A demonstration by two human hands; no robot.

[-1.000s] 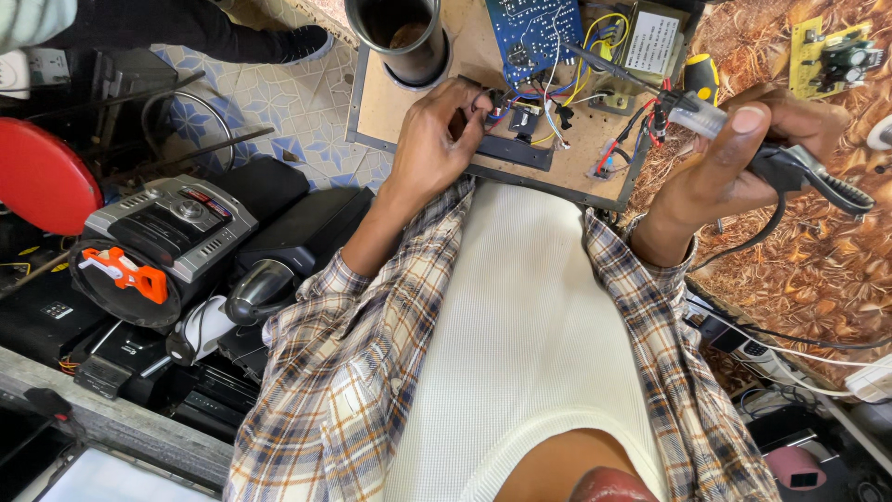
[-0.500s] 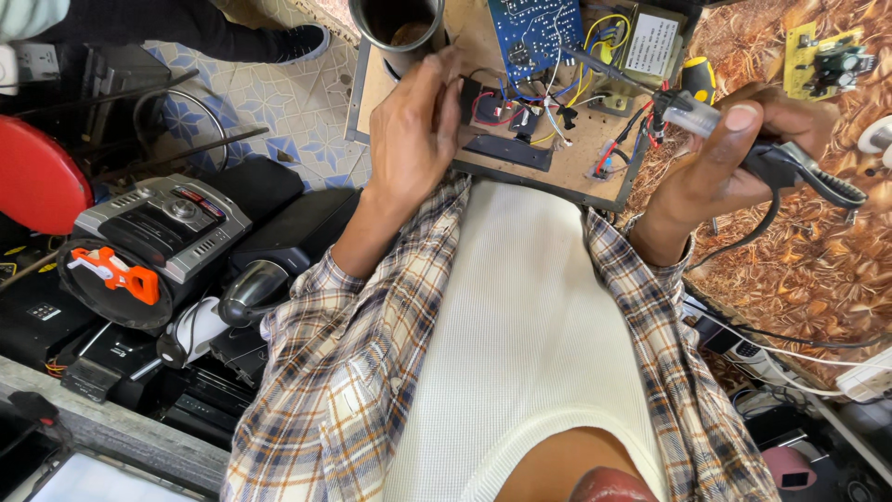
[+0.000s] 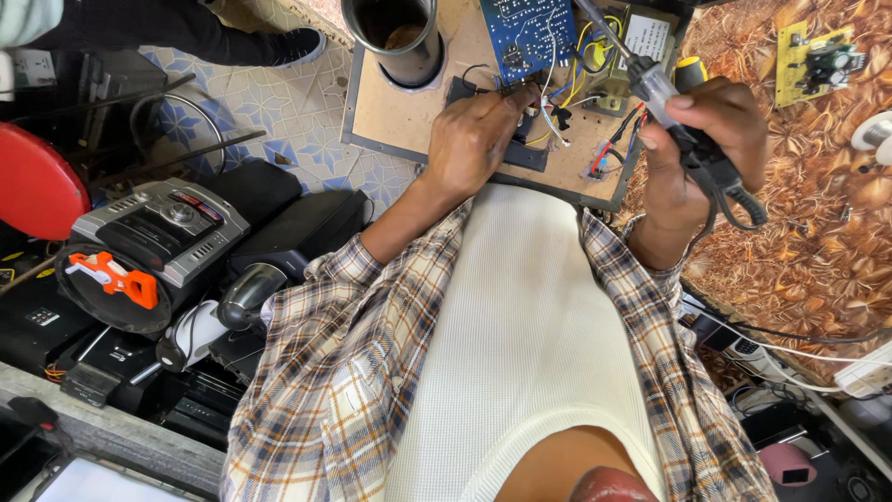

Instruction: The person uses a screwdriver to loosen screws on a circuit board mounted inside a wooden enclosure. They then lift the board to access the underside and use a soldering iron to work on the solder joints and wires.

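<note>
Two hands are at work over a flat wooden board with a dark metal-edged rim, seen from above. I see my left hand curled down at about 12 o'clock from my chest, fingertips pinched among thin coloured wires and a small black component on the board; the fingers are bent closed around something small, though I cannot tell exactly what they pinch. My right hand, at about 1 o'clock, is wrapped tight in a fist around the black handle of a soldering iron, thumb pressed along its clear plastic collar, the slim metal tip pointing up and left toward a blue printed circuit board dotted with solder points at the top of the board. A ribbed black cord hangs from the iron's handle below that hand. A dark cylindrical metal tube, open-mouthed and glossy, stands on the board at 11 o'clock. To the right lies a brown, leaf-patterned cloth carrying a small green circuit board. At 9 o'clock sits a silver and black stereo unit above a round black speaker cone with an orange plastic clip on it.
</note>
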